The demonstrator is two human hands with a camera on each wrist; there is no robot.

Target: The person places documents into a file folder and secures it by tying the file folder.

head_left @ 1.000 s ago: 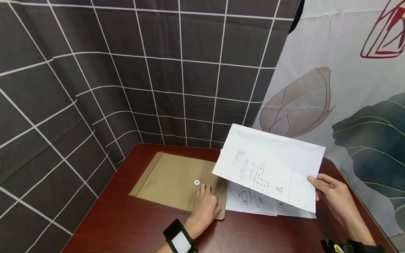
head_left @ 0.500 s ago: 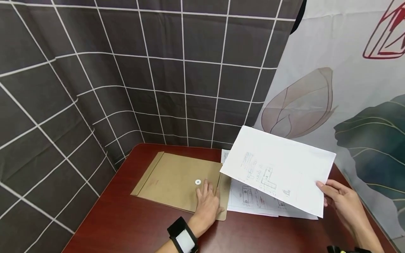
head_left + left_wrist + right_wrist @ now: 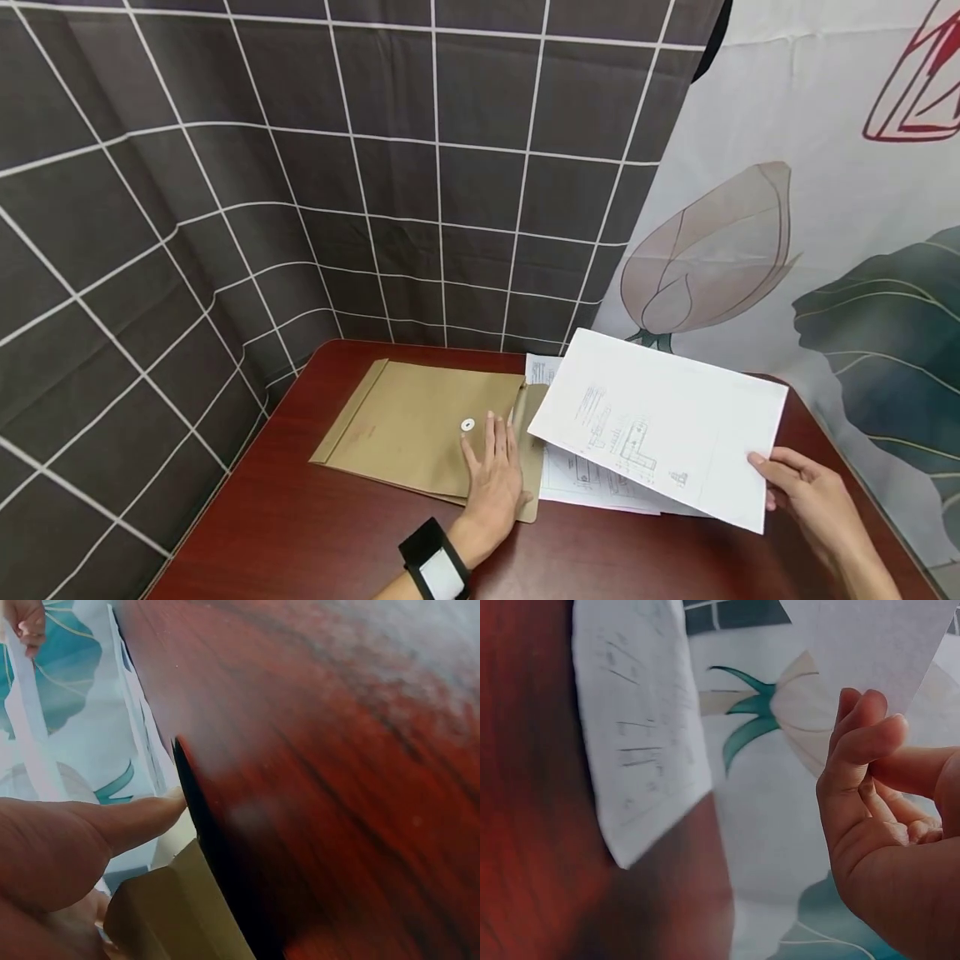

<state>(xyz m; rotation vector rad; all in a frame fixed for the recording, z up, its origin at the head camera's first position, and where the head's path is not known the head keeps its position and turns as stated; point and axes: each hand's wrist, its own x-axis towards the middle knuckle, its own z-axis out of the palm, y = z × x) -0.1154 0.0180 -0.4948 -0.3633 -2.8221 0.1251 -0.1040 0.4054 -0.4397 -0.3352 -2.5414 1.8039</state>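
A brown kraft document envelope (image 3: 408,425) lies flat on the table, its flap (image 3: 534,467) unfolded to the right and a white round button near its mouth. My left hand (image 3: 493,487) rests on the envelope's mouth end with straight fingers. In the left wrist view the thumb (image 3: 139,823) reaches to the flap's edge beside the envelope (image 3: 187,907). My right hand (image 3: 806,492) pinches a sheet of paper (image 3: 660,417) by its right edge, between thumb and fingers (image 3: 862,739). That sheet, printed with a technical drawing, is raised and tilted above other printed sheets (image 3: 592,483).
The lower sheets lie on the reddish-brown table (image 3: 300,533), partly hidden by the raised sheet. A dark grid-patterned curtain (image 3: 390,192) hangs behind and to the left. A white cloth with flower prints (image 3: 705,250) hangs at the right.
The right hand has shifted slightly right with the sheet, whose far edge has sunk lower. The left hand's fingers have straightened and spread on the envelope, and its mouth now gapes a little.
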